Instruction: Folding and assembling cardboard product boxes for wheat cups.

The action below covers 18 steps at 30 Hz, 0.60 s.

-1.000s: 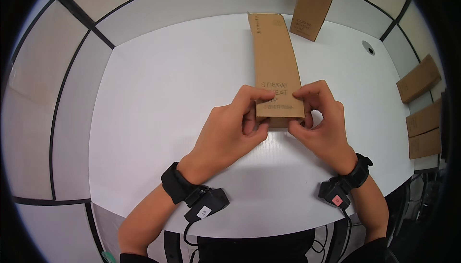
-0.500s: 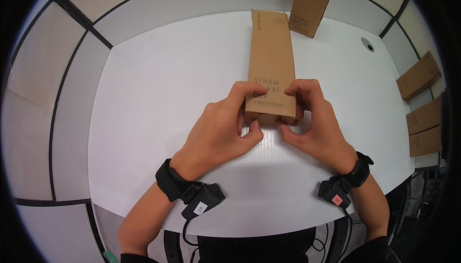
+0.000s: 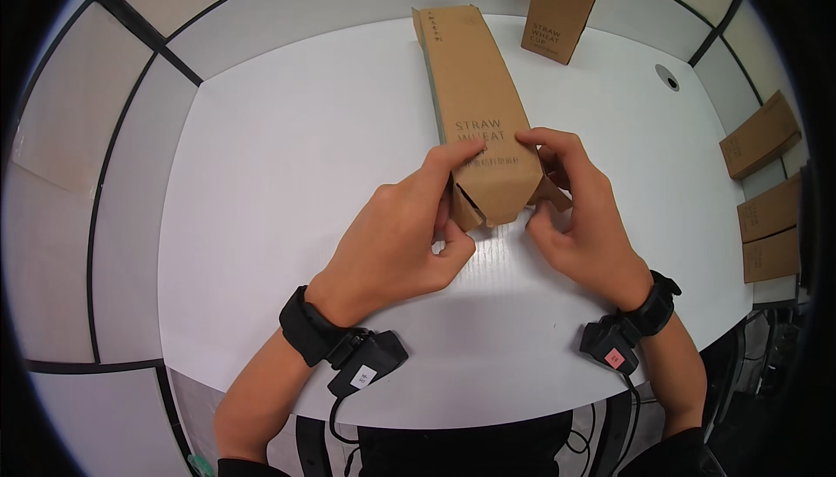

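A long brown cardboard box (image 3: 479,76) lies on the white table, its near end toward me. At that end the tuck flap and side flaps stand out, spread apart. My left hand (image 3: 392,224) grips the box's near left corner, forefinger on top and thumb low by a side flap. Opposite it, my right hand (image 3: 579,207) holds the near right corner, with its forefinger on the top face and its thumb by the right side flap. The inside of the box is hidden from me.
Another brown box (image 3: 566,6) stands upright at the back of the white table (image 3: 279,172). Several brown boxes (image 3: 760,135) sit along the right edge. A round cable hole (image 3: 667,78) is at the far right. Wrist straps with cabled black modules (image 3: 370,362) are on both wrists.
The box's near-end flaps have come out and spread apart. Its far end has swung to the left, while both hands keep hold of the near corners.
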Available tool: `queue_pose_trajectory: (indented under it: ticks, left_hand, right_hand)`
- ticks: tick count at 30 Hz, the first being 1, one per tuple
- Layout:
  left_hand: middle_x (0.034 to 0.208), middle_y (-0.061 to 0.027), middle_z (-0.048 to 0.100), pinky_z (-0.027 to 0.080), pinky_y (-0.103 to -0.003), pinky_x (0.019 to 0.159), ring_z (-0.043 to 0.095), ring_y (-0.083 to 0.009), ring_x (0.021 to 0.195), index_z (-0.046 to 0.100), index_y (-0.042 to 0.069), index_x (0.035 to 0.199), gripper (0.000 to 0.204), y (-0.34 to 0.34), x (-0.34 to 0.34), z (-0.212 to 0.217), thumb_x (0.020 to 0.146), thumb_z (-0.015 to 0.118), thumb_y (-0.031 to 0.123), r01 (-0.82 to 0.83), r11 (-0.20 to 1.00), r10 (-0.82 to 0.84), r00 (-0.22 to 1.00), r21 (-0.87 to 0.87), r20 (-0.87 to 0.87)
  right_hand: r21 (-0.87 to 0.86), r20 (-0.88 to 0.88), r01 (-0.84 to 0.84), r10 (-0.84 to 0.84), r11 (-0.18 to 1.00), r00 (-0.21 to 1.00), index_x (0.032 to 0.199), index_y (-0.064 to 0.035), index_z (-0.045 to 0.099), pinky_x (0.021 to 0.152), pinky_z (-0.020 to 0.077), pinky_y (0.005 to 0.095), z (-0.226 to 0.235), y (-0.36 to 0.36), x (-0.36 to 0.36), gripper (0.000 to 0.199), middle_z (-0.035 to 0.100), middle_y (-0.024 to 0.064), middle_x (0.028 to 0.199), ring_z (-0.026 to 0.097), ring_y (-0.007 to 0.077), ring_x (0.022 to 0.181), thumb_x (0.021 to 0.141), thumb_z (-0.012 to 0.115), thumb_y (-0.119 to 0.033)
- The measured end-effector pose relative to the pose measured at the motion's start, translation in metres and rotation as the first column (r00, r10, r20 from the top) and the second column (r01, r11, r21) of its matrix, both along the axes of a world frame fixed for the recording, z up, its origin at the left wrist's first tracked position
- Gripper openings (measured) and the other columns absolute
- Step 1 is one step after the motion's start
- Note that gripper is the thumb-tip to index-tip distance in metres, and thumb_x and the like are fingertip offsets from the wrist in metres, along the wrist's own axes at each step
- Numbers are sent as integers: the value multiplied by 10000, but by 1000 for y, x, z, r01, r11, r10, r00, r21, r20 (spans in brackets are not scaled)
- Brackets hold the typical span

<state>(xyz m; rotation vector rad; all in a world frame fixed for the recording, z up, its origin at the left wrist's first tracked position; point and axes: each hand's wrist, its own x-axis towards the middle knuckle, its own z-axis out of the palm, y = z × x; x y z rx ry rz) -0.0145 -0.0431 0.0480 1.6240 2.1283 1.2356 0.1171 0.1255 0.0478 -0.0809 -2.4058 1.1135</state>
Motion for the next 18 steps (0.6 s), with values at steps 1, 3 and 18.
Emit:
queue_pose_trajectory:
  ticks: [1,3,18]
  left_hand:
    - [819,-103,566,443,-265,556,519,-158,564,401,51,1343,662,0,-1,-2,703,528,-58,-3,1000,2,1000,21,4]
    - [734,-74,508,440,-265,578,506,-147,573,385,63,1378,687,-1,-2,0,714,519,-55,-6,1000,6,1000,13,27]
    - [678,-33,469,417,-249,557,474,-125,576,349,76,1398,743,0,0,0,750,713,77,71,997,-69,995,-30,68]
  right_hand:
    - [-18,-10,-3,3,1000,1000,1259,-34,453,761,523,350,-2,0,0,537,573,165,1029,617,273,907,742,509,102]
    - [-31,-48,-10,9,999,999,1248,-35,472,747,511,335,-4,0,-2,493,579,153,1001,605,251,866,776,503,100]
    - [-63,-10,91,-92,994,996,1202,-26,488,632,442,278,-4,2,-3,443,519,61,760,520,158,703,787,637,22]
